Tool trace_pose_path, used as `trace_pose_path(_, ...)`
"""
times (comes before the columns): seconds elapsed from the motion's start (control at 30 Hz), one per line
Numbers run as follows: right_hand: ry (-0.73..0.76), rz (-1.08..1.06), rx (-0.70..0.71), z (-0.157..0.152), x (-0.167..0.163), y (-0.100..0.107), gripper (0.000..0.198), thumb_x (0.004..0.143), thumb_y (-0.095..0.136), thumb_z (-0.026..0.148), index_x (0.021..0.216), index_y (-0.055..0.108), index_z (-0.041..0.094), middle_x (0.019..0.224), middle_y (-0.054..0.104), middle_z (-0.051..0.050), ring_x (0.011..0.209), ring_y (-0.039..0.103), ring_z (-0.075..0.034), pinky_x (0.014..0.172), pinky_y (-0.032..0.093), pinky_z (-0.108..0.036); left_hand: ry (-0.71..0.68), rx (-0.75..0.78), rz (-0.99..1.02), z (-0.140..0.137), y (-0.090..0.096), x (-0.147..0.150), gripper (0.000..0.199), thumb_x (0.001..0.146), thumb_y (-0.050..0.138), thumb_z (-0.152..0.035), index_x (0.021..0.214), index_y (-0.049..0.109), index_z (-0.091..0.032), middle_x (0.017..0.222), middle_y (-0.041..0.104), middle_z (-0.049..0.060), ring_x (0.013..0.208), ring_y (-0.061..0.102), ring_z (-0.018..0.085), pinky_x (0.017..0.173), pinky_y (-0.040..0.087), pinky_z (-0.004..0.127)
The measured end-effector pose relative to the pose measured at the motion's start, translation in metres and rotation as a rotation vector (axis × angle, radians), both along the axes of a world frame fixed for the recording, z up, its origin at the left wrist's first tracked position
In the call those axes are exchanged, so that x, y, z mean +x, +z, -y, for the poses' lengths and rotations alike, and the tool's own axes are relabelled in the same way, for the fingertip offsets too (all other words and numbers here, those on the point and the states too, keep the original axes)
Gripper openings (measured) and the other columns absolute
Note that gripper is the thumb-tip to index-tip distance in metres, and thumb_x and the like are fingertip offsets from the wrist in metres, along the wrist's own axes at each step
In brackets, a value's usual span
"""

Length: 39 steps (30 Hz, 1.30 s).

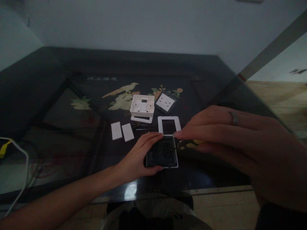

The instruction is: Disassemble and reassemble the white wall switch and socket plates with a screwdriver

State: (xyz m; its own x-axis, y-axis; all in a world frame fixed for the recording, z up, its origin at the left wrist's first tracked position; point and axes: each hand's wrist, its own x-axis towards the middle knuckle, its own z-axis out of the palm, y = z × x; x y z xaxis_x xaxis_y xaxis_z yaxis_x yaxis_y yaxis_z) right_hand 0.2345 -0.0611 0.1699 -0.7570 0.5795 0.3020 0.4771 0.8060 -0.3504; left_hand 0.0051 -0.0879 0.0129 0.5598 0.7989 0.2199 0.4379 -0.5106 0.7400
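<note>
Near the table's front edge, my left hand (141, 155) is closed around a wall switch (161, 155), thumb and fingers on opposite sides. Its black back faces up and a white rim shows around it. My right hand (223, 137), with a ring on one finger, is closed on a screwdriver (189, 144) with a yellow and black handle, partly hidden by the fingers. The screwdriver's thin shaft points left and its tip is at the switch's right side. One right fingertip is close to the switch's upper right corner. Just beyond lies a white frame (169, 118).
A white mounting box (142, 104) stands on another white frame (141, 120). Beside it is a socket (165, 103). Two white plates (116, 131) and a few screws (136, 124) lie left of centre on the glossy dark table (79, 153). A white cable (27, 166) hangs at the left.
</note>
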Motion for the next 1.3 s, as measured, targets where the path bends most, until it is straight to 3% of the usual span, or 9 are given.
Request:
trace_pose_path(0.13, -0.051, -0.017, 0.101, 0.0, -0.005, -0.004, 0.017, 0.094, 0.05, 0.033, 0.091, 0.064, 0.025, 0.082, 0.065, 0.001, 0.078, 0.063, -0.014, 0.07, 0.051, -0.023, 0.006, -0.01, -0.004, 0.0, 0.0, 0.0, 0.08, 0.073, 0.072, -0.033, 0.14, 0.029, -0.027, 0.141, 0.04, 0.011, 0.13, 0.038, 0.031, 0.109, 0.035, 0.054)
trace_pose_path(0.3, -0.093, -0.041, 0.283, -0.003, -0.009, -0.015, 0.029, 0.089, 0.054, 0.045, 0.074, 0.059, 0.021, 0.062, 0.058, 0.002, 0.058, 0.054, -0.012, 0.054, 0.043, -0.024, -0.005, -0.025, 0.001, 0.0, 0.003, 0.001, 0.079, 0.073, 0.072, -0.032, 0.14, 0.03, -0.025, 0.142, 0.039, 0.012, 0.132, 0.036, 0.03, 0.11, 0.033, 0.052)
trace_pose_path(0.5, -0.116, -0.082, 0.365, -0.008, -0.011, -0.022, 0.03, 0.09, 0.053, 0.042, 0.068, 0.056, 0.022, 0.051, 0.051, 0.004, 0.048, 0.049, -0.011, 0.046, 0.035, -0.025, -0.022, 0.001, 0.017, -0.001, 0.002, 0.001, 0.078, 0.073, 0.072, -0.03, 0.139, 0.031, -0.024, 0.141, 0.04, 0.012, 0.132, 0.035, 0.03, 0.11, 0.033, 0.053)
trace_pose_path(0.7, -0.057, -0.052, -0.024, -0.012, 0.0, -0.013, 0.018, 0.085, 0.059, 0.04, 0.086, 0.062, 0.022, 0.079, 0.066, -0.002, 0.067, 0.061, -0.014, 0.057, 0.045, -0.024, -0.029, -0.015, 0.016, 0.0, 0.002, 0.0, 0.078, 0.074, 0.072, -0.031, 0.141, 0.03, -0.025, 0.144, 0.037, 0.011, 0.134, 0.033, 0.029, 0.111, 0.032, 0.052)
trace_pose_path(0.83, -0.163, -0.185, -0.146, -0.017, 0.019, -0.02, 0.006, 0.08, 0.065, 0.029, 0.081, 0.063, 0.024, 0.073, 0.064, 0.0, 0.061, 0.06, -0.013, 0.05, 0.044, -0.022, -0.029, -0.037, 0.03, 0.001, 0.003, -0.003, 0.076, 0.077, 0.071, -0.032, 0.141, 0.031, -0.026, 0.144, 0.036, 0.01, 0.134, 0.033, 0.028, 0.111, 0.033, 0.05)
trace_pose_path(0.93, -0.369, -0.492, -0.239, -0.027, 0.032, -0.04, 0.003, 0.08, 0.067, 0.024, 0.079, 0.064, 0.023, 0.072, 0.063, 0.0, 0.049, 0.054, -0.01, 0.037, 0.038, -0.021, 0.015, -0.062, 0.06, -0.002, 0.005, -0.006, 0.06, 0.083, 0.064, -0.028, 0.137, 0.037, -0.026, 0.14, 0.042, 0.01, 0.13, 0.039, 0.025, 0.109, 0.037, 0.048)
trace_pose_path(1.03, -0.541, -0.919, -0.398, -0.041, 0.031, -0.069, 0.008, 0.083, 0.063, 0.027, 0.078, 0.06, 0.023, 0.076, 0.064, -0.001, 0.053, 0.055, -0.01, 0.042, 0.042, -0.021, 0.042, -0.077, 0.085, -0.005, 0.006, -0.008, 0.043, 0.087, 0.057, -0.024, 0.128, 0.046, -0.026, 0.132, 0.049, 0.008, 0.123, 0.048, 0.023, 0.104, 0.043, 0.045)
trace_pose_path(1.17, -0.478, -0.824, -0.732, -0.052, 0.01, -0.104, 0.017, 0.077, 0.07, 0.033, 0.082, 0.062, 0.019, 0.085, 0.066, -0.003, 0.062, 0.059, -0.01, 0.053, 0.048, -0.023, 0.031, -0.068, 0.078, -0.006, 0.007, -0.008, 0.038, 0.087, 0.056, -0.022, 0.124, 0.05, -0.025, 0.13, 0.051, 0.008, 0.121, 0.05, 0.023, 0.101, 0.046, 0.043)
trace_pose_path(1.3, -0.424, -0.72, -0.812, -0.053, -0.007, -0.124, 0.02, 0.08, 0.068, 0.033, 0.092, 0.061, 0.019, 0.093, 0.068, -0.005, 0.073, 0.063, -0.013, 0.067, 0.054, -0.029, 0.009, -0.047, 0.053, -0.003, 0.01, -0.008, 0.039, 0.085, 0.057, -0.021, 0.123, 0.05, -0.024, 0.129, 0.053, 0.008, 0.12, 0.05, 0.022, 0.1, 0.046, 0.042)
